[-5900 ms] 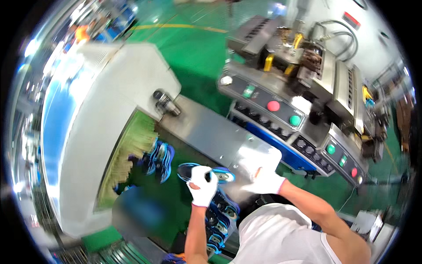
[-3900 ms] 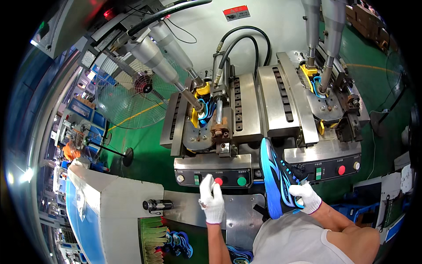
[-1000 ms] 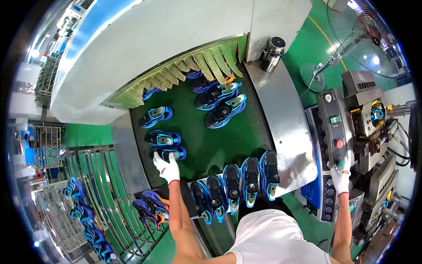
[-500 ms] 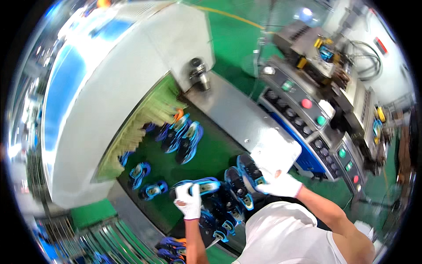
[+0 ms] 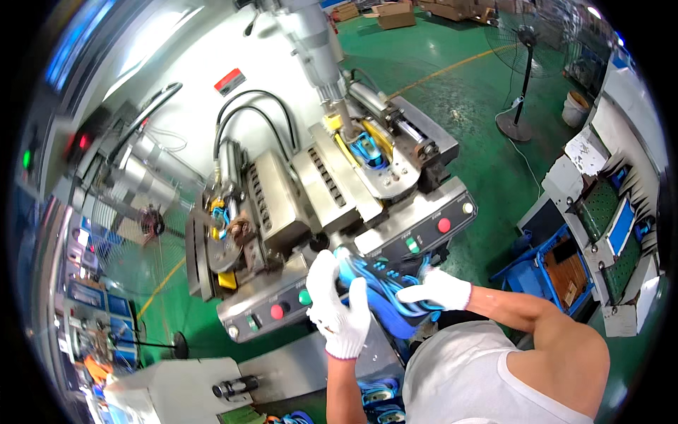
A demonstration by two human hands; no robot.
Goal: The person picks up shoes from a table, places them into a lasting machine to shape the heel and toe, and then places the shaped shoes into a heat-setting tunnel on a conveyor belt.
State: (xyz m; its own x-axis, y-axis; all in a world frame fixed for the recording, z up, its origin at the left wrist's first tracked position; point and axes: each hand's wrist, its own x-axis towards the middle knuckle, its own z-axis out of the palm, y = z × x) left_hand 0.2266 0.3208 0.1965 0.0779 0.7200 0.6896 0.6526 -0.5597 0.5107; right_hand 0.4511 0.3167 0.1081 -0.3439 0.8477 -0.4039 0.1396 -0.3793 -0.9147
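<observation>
Holding blue shoe [image 5: 387,300] tilted, just this side of control panel [image 5: 421,225]; pinching near end w/ R hand [image 5: 438,290], prob. for firm grip. Spreading L hand [image 5: 339,309] beside far end, thumb apart, maybe to steady; can't tell if touching. Beyond, in press [image 5: 326,185]: another shoe [image 5: 369,150] under ram [image 5: 328,90], apparently to stay put.

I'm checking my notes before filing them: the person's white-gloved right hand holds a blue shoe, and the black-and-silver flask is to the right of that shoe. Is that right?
Not quite: in the head view, the black-and-silver flask is to the left of the blue shoe. The white-gloved right hand does hold that shoe.
</observation>
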